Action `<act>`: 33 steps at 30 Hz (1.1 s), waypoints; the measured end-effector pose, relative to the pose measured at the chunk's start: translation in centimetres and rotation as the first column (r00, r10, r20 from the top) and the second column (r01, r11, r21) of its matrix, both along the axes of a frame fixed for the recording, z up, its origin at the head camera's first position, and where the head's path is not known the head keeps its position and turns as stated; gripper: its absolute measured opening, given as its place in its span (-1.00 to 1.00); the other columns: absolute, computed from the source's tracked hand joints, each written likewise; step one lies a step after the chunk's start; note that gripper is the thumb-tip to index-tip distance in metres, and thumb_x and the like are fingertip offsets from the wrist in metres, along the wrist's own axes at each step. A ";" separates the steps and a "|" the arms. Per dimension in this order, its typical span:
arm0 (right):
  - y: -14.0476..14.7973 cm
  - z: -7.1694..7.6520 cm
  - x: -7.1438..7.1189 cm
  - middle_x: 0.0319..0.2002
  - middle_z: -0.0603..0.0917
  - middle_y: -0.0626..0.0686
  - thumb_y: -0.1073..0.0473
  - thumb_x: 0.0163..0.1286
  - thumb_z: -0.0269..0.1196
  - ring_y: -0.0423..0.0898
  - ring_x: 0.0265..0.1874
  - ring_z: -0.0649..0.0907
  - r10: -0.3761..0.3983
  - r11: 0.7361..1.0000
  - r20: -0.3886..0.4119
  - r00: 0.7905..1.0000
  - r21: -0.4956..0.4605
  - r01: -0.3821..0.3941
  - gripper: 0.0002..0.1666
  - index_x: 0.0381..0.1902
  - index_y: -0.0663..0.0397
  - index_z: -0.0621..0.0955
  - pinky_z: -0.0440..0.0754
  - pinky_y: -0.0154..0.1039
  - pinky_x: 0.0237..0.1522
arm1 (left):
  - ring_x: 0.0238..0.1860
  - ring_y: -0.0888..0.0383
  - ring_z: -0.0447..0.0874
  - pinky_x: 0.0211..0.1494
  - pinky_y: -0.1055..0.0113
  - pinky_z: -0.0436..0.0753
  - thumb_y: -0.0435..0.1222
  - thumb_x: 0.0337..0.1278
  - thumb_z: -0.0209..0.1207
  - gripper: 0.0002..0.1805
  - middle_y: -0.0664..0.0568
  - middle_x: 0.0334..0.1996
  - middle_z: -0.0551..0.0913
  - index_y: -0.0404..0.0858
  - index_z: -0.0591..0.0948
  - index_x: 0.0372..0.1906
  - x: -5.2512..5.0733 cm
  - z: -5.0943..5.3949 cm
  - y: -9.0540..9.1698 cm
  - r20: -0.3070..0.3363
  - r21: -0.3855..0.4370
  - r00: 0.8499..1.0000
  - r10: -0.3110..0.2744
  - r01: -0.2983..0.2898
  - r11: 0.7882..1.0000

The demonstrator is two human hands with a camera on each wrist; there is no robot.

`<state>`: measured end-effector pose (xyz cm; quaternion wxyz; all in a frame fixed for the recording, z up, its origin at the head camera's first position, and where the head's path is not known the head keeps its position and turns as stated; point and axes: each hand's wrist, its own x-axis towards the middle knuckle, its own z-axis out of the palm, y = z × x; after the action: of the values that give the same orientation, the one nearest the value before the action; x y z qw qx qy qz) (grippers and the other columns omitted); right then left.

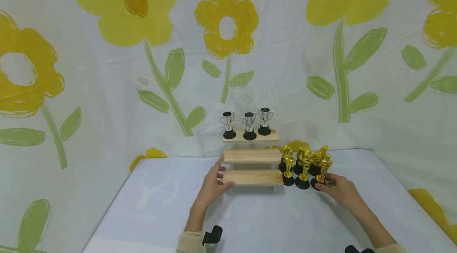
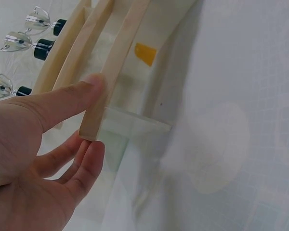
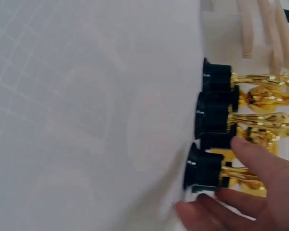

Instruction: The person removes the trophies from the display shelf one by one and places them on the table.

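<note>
A tiered display stand with wooden boards (image 1: 252, 177) stands on the table. The left hand (image 1: 211, 185) holds the left end of its lowest board, thumb on the front edge and fingertips at the board's end (image 2: 94, 120). Three silver trophy cups (image 1: 249, 120) with black bases stand on the top board. Right of the stand, several gold figurine trophies (image 1: 304, 165) on black bases are grouped upright. The right hand (image 1: 340, 190) grips the front right figurine trophy (image 1: 324, 165) low down, thumb and fingers on either side of it; its base (image 3: 202, 168) appears in the right wrist view.
The white table (image 1: 157, 205) carries faint printed marks. Behind it hangs a pale cloth backdrop (image 1: 278, 66) with yellow flowers. Clear supports (image 2: 135, 119) hold up the boards. The middle and lowest boards bear no trophies.
</note>
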<state>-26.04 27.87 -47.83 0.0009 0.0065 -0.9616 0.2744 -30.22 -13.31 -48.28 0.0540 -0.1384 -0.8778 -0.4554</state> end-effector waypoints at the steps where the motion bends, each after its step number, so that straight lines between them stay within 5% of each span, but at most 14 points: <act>1: 0.0 0.3 0.1 0.05 0.60 0.50 -0.22 0.31 0.27 0.39 0.02 0.62 0.003 1.000 0.033 0.999 0.001 -0.003 -0.08 0.21 0.55 0.43 0.60 0.23 -0.04 | -0.05 0.03 0.58 -0.14 0.34 0.63 -0.31 -0.04 0.45 0.06 -0.21 0.10 0.54 -0.12 0.09 0.55 0.0 0.0 0.0 -0.005 -0.002 1.000 -0.004 0.004 1.000; 6: -0.4 1.8 0.9 0.04 0.61 0.47 -0.27 0.25 0.29 0.37 -0.02 0.64 0.012 0.999 0.177 0.984 0.037 -0.018 -0.10 0.15 0.49 0.51 0.64 0.17 -0.13 | -0.05 0.01 0.59 -0.15 0.34 0.62 -0.32 -0.05 0.45 0.06 -0.23 0.09 0.54 -0.13 0.10 0.55 0.0 0.0 -0.2 -0.009 0.010 1.000 -0.011 0.011 1.000; 11: -1.8 3.1 1.5 -0.05 0.68 0.36 -0.24 0.24 0.32 0.27 -0.08 0.67 0.049 0.998 0.200 0.979 0.034 -0.057 -0.21 0.08 0.40 0.59 0.65 0.11 -0.19 | -0.05 -0.01 0.59 -0.17 0.36 0.61 -0.31 -0.05 0.45 0.05 -0.26 0.09 0.53 -0.17 0.11 0.54 -0.1 -0.1 -0.4 -0.020 0.021 1.000 -0.021 0.021 1.000; 22: -5.3 6.6 1.8 -0.17 0.75 0.11 -0.23 0.23 0.33 0.04 -0.22 0.73 0.131 0.990 0.034 0.991 0.049 -0.133 -0.31 0.07 0.24 0.63 0.66 -0.04 -0.32 | -0.06 -0.02 0.59 -0.17 0.38 0.60 -0.28 -0.04 0.45 0.05 -0.26 0.09 0.54 -0.19 0.11 0.54 -0.2 -0.2 -0.4 -0.042 0.016 0.998 -0.036 0.037 0.999; 33: -8.8 10.6 0.0 -0.32 0.75 0.06 -0.08 0.27 0.35 -0.06 -0.35 0.70 0.179 0.984 -0.169 0.969 0.051 -0.172 -0.50 -0.05 0.23 0.68 0.66 -0.21 -0.41 | -0.05 -0.04 0.60 -0.17 0.31 0.63 -0.28 -0.04 0.45 0.05 -0.27 0.09 0.54 -0.15 0.11 0.55 -0.4 -0.4 -0.5 -0.029 0.020 0.999 -0.033 0.034 0.999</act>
<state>-26.00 19.10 -37.25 0.0598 0.1153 -0.9584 0.2543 -30.60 -13.77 -48.71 0.0604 -0.1590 -0.8697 -0.4633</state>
